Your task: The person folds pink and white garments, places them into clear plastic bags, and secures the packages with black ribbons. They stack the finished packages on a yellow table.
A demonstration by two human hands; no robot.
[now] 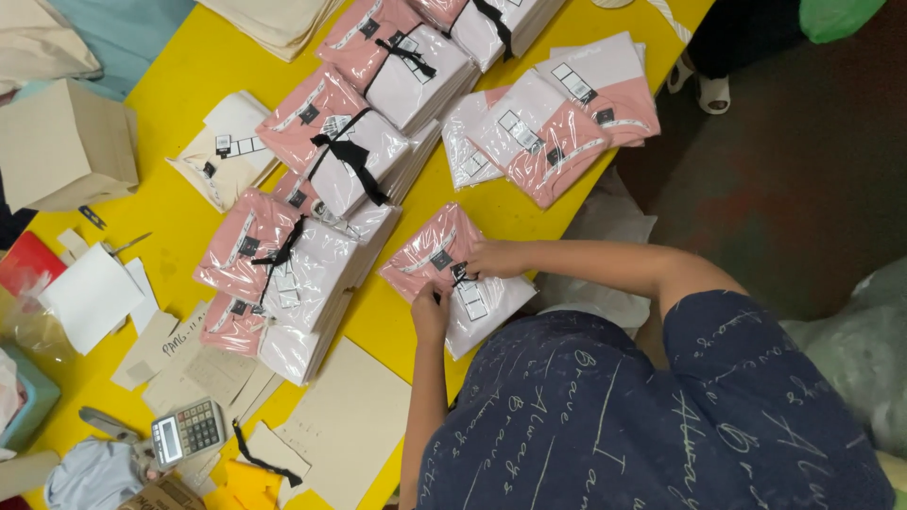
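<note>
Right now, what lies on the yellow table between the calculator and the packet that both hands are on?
In the head view, flat brown card sheets lie between the calculator and the pink-and-white bagged packet, with bare yellow table beyond them.

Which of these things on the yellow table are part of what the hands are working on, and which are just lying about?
In hand:
left hand
right hand
pink-and-white bagged garment pack
black-ribbon-tied bundles

Lying about:
calculator
cardboard box
white paper sheets
cardboard sheet

A bagged pink-and-white garment (453,274) on the yellow table (189,76) is pressed by the left hand (430,312) and right hand (493,258). Ribbon-tied stacks (321,189) are ranged just beside; a calculator (187,432) is seen near the edge.
</note>
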